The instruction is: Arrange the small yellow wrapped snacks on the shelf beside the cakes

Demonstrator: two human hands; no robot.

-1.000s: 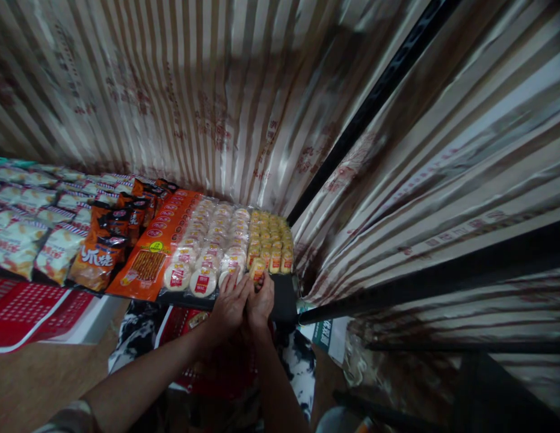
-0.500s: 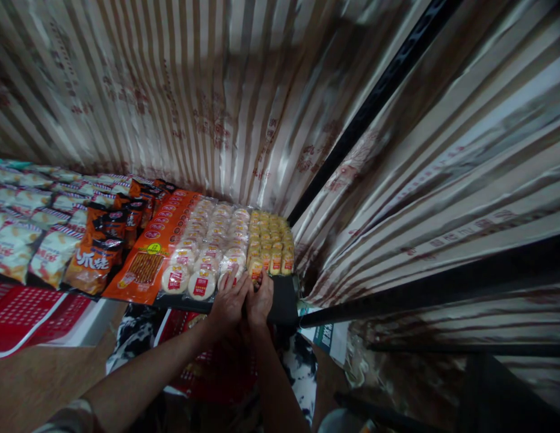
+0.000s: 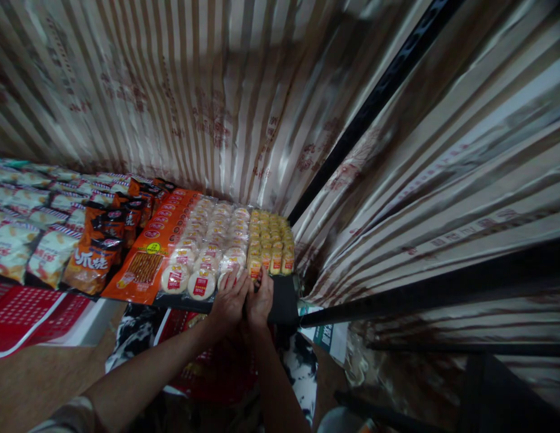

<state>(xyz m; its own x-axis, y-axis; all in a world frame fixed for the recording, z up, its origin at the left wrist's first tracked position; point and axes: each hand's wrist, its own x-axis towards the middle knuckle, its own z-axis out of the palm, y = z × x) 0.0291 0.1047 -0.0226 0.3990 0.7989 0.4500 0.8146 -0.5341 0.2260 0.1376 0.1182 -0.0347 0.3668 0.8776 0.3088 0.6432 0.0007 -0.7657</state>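
My left hand (image 3: 229, 300) and my right hand (image 3: 260, 300) are pressed side by side at the front edge of a dark shelf (image 3: 284, 300). Both touch the front of a row of small yellow snack packs (image 3: 270, 240) that runs back along the shelf's right end. My right fingers curl around the frontmost yellow pack (image 3: 255, 269). My left fingers rest on the front of the white round cake packs (image 3: 212, 246) just to the left. Whether the left hand grips anything is hidden.
Further left lie orange stick-snack packs (image 3: 147, 264), dark orange bags (image 3: 97, 255) and pale chip bags (image 3: 18, 240). A striped shiny curtain (image 3: 216, 96) hangs behind and to the right, crossed by black shelf bars (image 3: 442, 288). A red basket (image 3: 31, 313) sits at lower left.
The yellow pack under my right fingers has slid a little back into its row. Both hands have stayed together at the shelf's front edge; the view shifted slightly.
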